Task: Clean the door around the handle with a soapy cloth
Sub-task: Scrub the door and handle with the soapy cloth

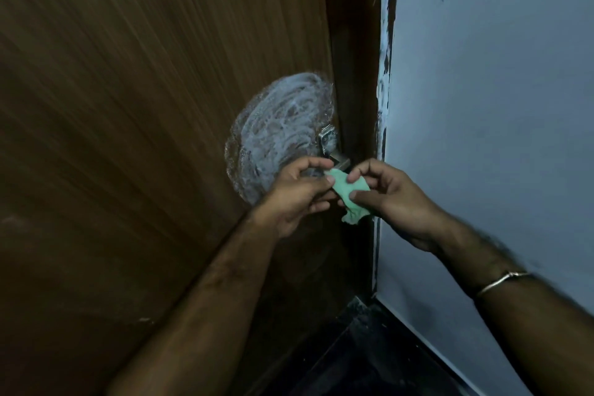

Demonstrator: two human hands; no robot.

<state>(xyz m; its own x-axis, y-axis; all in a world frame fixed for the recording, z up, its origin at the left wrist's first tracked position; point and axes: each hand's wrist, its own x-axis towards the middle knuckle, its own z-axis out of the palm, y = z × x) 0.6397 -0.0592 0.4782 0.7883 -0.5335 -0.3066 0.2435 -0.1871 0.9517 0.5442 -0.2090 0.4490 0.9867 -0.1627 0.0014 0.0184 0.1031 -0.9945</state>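
At the door's latch edge, just below the handle [332, 151], both hands hold a small pale green cloth [348, 194] between them. Left hand [297, 194]: grip pinches the cloth's upper left end, thumb and forefinger curled round it, remaining fingers curled beneath. Right hand [390, 199]: grip pinches the cloth from the right, forefinger over its top edge, thumb pressed on its front face; lower tail of the cloth hangs crumpled below the thumb. Cloth sits off the door face, in front of the gap between door and frame; whether it touches the handle cannot be told.

Door [128, 138]: brown wood-grain panel filling the left of the view. Soap lather [283, 128]: whitish, roughly oval patch of swirled streaks on the door, left of and above the handle, its lower edge hidden behind the left hand. Handle: silver metal, plate and lever partly hidden by the fingers.

Door frame [356, 74]: dark brown strip right of the door, with rough white paint marks along its right edge. Wall [498, 106]: pale blue-grey, right of the frame. Floor [369, 357]: dark, at the bottom. Thin metal bangle [501, 281] on the right wrist
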